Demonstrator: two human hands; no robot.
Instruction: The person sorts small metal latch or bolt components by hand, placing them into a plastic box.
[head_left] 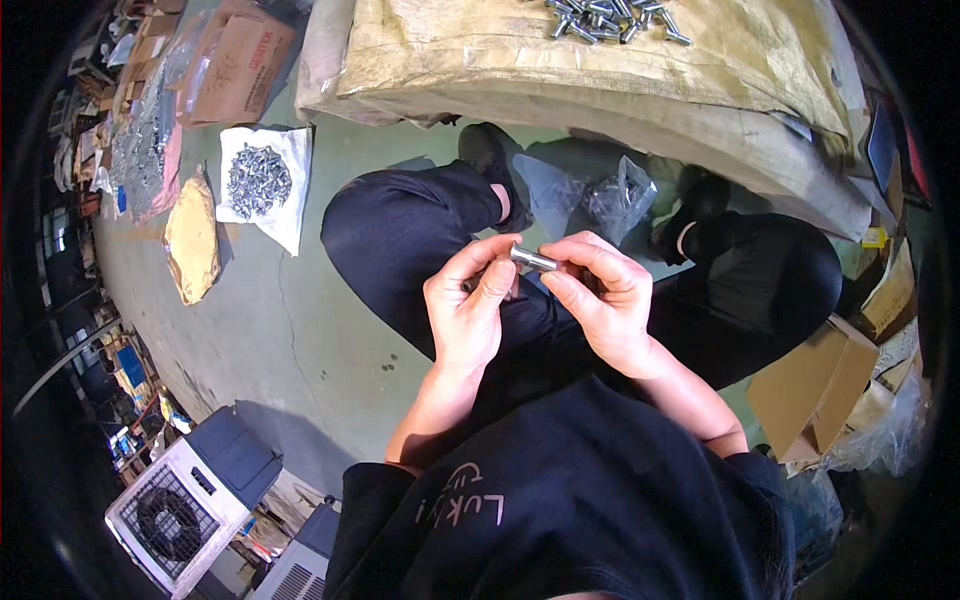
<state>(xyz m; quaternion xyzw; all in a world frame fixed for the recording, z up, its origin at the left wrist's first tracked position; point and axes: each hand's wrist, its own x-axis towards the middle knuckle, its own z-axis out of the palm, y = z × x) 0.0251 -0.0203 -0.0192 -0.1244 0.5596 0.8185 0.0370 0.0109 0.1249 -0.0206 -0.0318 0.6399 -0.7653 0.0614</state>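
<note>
Between my two hands, above my lap, is a small shiny flanged metal pin (533,259). The thumb and fingertips of my left hand (470,300) pinch it at the wide head. My right hand (608,300) grips the narrower end between thumb and forefinger. On the yellowish cloth-covered surface (560,65) in front of me lies a pile of similar silver metal pieces (615,18). A clear plastic bag (590,200) with small dark-looking pieces inside lies on the floor between my feet.
At left, a white sheet (290,215) bears a heap of small metal parts (259,180), beside a tan flat bundle (192,240). Cardboard boxes stand at far left (240,70) and right (815,390). A white air cooler (180,515) is at lower left.
</note>
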